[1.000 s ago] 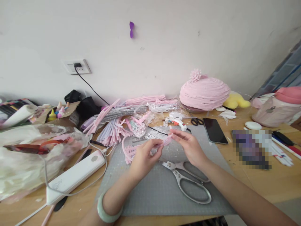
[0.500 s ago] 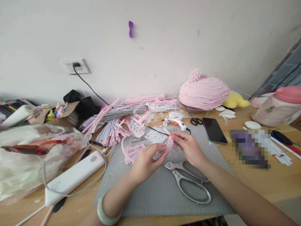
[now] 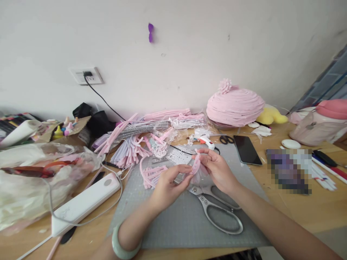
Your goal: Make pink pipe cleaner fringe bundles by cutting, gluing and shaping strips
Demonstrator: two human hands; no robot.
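Between my two hands, above the grey cutting mat (image 3: 165,227), is a looped piece of pink pipe cleaner (image 3: 196,165). My left hand (image 3: 170,184) pinches its lower left side between thumb and fingers. On the other side my right hand (image 3: 217,168) grips its upper right part, with fingertips partly hiding it. Large metal scissors (image 3: 217,209) lie on the mat just below the hands, their blades partly covered by my left hand. Short pink and lilac pipe cleaner pieces (image 3: 153,175) rest left of my left hand. White pearl beads (image 3: 179,155) lie behind the hands.
A white power strip (image 3: 86,204) and a plastic bag (image 3: 35,195) lie on the left. Bundled pipe cleaners (image 3: 132,153) and a white glue gun (image 3: 207,142) are behind the mat. A pink yarn-like dome (image 3: 235,108) stands at the back; a phone (image 3: 247,150) lies to the right.
The pink pipe cleaner loop has turned slightly in my fingers. My right fingers have shifted up a little around its top; my left hand stays nearly in place.
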